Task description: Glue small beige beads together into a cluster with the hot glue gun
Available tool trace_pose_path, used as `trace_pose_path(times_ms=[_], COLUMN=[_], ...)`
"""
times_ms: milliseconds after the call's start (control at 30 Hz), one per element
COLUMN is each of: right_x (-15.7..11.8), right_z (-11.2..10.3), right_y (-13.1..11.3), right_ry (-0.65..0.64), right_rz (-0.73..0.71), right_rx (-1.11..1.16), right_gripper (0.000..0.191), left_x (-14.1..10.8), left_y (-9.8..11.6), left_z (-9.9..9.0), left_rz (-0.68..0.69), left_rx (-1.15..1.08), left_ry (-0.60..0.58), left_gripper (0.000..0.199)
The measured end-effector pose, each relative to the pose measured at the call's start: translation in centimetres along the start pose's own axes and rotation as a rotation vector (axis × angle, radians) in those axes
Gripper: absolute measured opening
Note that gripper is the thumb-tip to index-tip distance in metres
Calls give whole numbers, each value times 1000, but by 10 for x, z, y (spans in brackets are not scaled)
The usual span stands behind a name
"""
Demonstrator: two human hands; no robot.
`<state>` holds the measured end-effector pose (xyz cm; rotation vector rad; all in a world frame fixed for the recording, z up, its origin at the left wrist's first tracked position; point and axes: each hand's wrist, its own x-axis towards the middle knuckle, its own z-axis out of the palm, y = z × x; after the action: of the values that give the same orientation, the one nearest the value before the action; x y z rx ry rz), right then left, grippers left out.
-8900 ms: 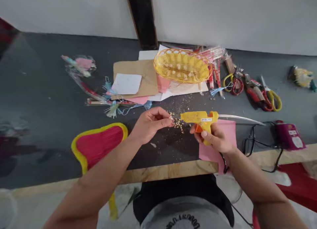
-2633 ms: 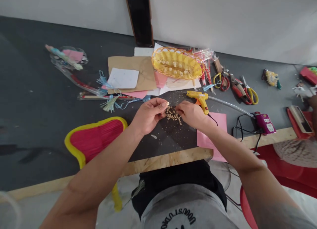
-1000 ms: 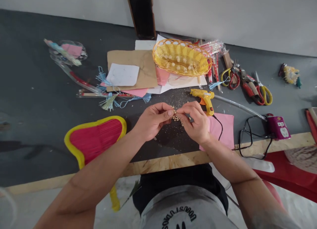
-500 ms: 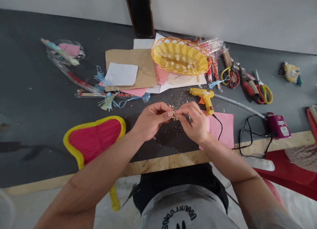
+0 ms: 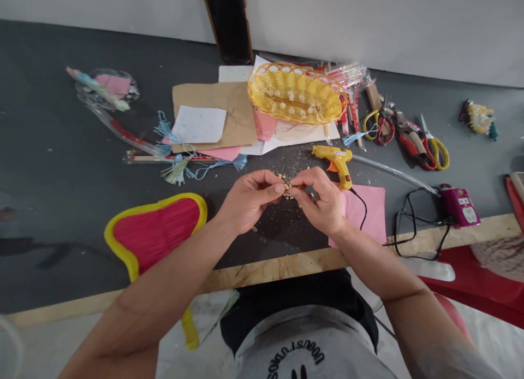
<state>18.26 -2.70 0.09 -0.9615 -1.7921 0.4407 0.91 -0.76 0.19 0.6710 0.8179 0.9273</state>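
Over the dark tabletop my left hand (image 5: pixel 254 197) and my right hand (image 5: pixel 320 199) meet fingertip to fingertip. Each is closed in a pinch at a tiny pale beige piece (image 5: pixel 287 187), too small for me to name and partly covered by the fingers. Small beige bits (image 5: pixel 289 195) and crumbs lie on the table around and beneath the fingertips. To the right of my right hand rests a yellow glue gun (image 5: pixel 336 163), its nozzle pointing left. A pink sheet (image 5: pixel 370 209) lies partly under my right wrist.
A yellow woven basket (image 5: pixel 262 103) holding several small pale clusters stands on papers at the back. Scissors (image 5: pixel 438 149) and pliers (image 5: pixel 411 141) lie right, beyond a purple power adapter (image 5: pixel 460 207) with a looped black cord (image 5: pixel 397 220). A pink-and-yellow fan (image 5: pixel 159 226) lies left.
My right hand's fingers have shifted slightly at the pinch, with the index finger straighter. Both hands stay in the same place; the view has moved very little.
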Motion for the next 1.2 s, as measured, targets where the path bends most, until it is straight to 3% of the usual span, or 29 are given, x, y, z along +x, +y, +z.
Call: trace_pose_path(times_ms=[867, 1200], right_x=[-4, 0], right_z=[3, 1], right_y=[2, 1], right_ry=[-38, -17], right_rz=[-13, -50], right_rx=[-7, 10], right_gripper=[11, 10], left_x=[0, -1], left_y=[-3, 0], left_z=[-2, 4], left_rz=[152, 32], left_rx=[175, 1], left_ry=[5, 10], left_gripper=[27, 31])
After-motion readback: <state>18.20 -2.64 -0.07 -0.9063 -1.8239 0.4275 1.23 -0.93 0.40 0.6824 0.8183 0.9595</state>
